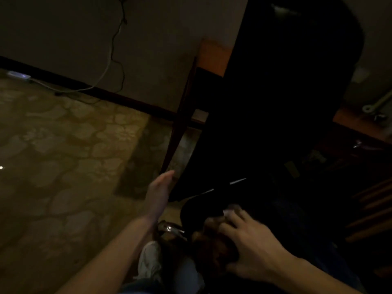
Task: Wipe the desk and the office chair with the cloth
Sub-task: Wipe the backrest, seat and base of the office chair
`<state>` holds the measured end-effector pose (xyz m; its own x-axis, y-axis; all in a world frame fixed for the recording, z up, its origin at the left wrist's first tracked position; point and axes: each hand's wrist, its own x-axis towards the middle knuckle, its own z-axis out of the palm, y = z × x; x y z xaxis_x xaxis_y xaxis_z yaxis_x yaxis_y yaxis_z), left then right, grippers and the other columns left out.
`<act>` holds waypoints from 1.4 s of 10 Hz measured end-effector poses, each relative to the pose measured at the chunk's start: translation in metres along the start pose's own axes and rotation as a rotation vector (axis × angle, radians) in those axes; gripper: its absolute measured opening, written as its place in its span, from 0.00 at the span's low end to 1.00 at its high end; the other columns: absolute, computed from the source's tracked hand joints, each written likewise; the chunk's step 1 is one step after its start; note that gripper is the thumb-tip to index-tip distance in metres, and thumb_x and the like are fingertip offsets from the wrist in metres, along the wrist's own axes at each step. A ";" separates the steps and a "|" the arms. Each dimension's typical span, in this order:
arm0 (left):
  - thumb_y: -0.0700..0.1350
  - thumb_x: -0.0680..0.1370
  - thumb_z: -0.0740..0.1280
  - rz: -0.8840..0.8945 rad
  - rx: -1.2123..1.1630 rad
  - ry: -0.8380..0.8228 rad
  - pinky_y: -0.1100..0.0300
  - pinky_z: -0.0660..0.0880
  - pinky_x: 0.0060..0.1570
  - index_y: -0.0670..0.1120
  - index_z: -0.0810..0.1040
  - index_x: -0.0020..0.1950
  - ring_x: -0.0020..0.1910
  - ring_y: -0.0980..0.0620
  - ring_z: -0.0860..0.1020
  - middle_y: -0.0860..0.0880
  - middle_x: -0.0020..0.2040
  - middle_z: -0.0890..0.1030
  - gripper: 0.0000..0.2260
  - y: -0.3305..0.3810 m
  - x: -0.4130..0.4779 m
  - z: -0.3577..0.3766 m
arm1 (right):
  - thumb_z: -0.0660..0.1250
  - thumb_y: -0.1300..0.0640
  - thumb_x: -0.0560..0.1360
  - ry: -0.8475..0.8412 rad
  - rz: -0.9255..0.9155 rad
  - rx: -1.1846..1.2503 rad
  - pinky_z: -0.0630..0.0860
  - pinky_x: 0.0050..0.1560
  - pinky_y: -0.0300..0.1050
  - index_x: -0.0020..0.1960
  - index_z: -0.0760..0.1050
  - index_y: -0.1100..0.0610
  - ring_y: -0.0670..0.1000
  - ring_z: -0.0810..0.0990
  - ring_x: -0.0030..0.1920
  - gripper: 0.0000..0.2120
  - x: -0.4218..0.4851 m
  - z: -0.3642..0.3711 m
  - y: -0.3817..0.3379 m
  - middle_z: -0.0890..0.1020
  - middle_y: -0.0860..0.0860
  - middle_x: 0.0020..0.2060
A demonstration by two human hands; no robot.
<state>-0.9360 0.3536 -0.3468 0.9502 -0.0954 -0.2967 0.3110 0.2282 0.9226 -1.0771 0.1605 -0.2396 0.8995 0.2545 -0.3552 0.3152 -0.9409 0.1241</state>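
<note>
Possibly the office chair (pixel 275 102) swivels away: right hand (pixel 252 240) clutches the cloth (pixel 212 249) against it, left hand (pixel 159 194) flat, empty, beside it.

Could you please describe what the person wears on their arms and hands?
The left hand and right hand are ungloved, and the arms behind them are bare to the frame edge, no sleeves showing. In this dim light I can make out no ring, watch or bracelet.

Floor's tan stone-patterned tile (pixel 53 166), pretty dim. Small pale plastic gadget (pixel 18 74) and its white cable (pixel 63 89) lie by the dark baseboard (pixel 106 95). A thin dark wooden desk leg (pixel 180 124) comes down to it.
</note>
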 end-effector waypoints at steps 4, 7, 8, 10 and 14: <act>0.71 0.78 0.52 -0.106 -0.362 -0.424 0.54 0.78 0.59 0.54 0.86 0.59 0.62 0.49 0.81 0.48 0.63 0.83 0.31 0.054 -0.026 0.032 | 0.69 0.47 0.77 1.198 -0.126 -0.382 0.69 0.59 0.61 0.69 0.73 0.52 0.63 0.71 0.61 0.22 -0.039 -0.149 -0.011 0.77 0.60 0.62; 0.76 0.77 0.49 -0.179 -0.442 -0.293 0.58 0.61 0.77 0.48 0.62 0.81 0.78 0.54 0.64 0.51 0.80 0.65 0.43 0.057 -0.014 0.004 | 0.61 0.58 0.77 0.912 -0.025 -0.582 0.60 0.70 0.63 0.56 0.79 0.53 0.60 0.76 0.65 0.11 0.017 -0.143 -0.039 0.80 0.54 0.58; 0.78 0.74 0.49 -0.231 -0.550 -0.299 0.52 0.70 0.67 0.44 0.80 0.69 0.66 0.51 0.79 0.47 0.68 0.80 0.45 0.059 -0.005 0.001 | 0.57 0.60 0.75 0.668 -0.109 -0.692 0.62 0.71 0.59 0.52 0.82 0.51 0.55 0.79 0.61 0.15 0.030 -0.091 -0.043 0.83 0.49 0.51; 0.82 0.69 0.47 -0.199 -0.392 -0.439 0.46 0.75 0.62 0.42 0.82 0.66 0.65 0.40 0.80 0.38 0.67 0.80 0.51 0.055 0.016 -0.008 | 0.51 0.59 0.73 0.357 -0.122 -0.641 0.64 0.73 0.54 0.51 0.83 0.50 0.50 0.80 0.60 0.22 0.081 -0.025 -0.051 0.84 0.48 0.50; 0.64 0.84 0.43 -0.260 -0.068 -0.141 0.73 0.77 0.37 0.52 0.80 0.63 0.45 0.64 0.82 0.52 0.61 0.83 0.29 -0.098 0.018 -0.006 | 0.63 0.40 0.77 -0.132 -0.185 -0.435 0.56 0.72 0.58 0.64 0.78 0.49 0.56 0.70 0.67 0.21 0.145 0.055 -0.056 0.79 0.52 0.62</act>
<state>-0.9495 0.3350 -0.4434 0.8281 -0.2913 -0.4789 0.5482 0.2427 0.8003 -0.9812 0.2378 -0.3488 0.7794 0.3514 -0.5187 0.5884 -0.6950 0.4133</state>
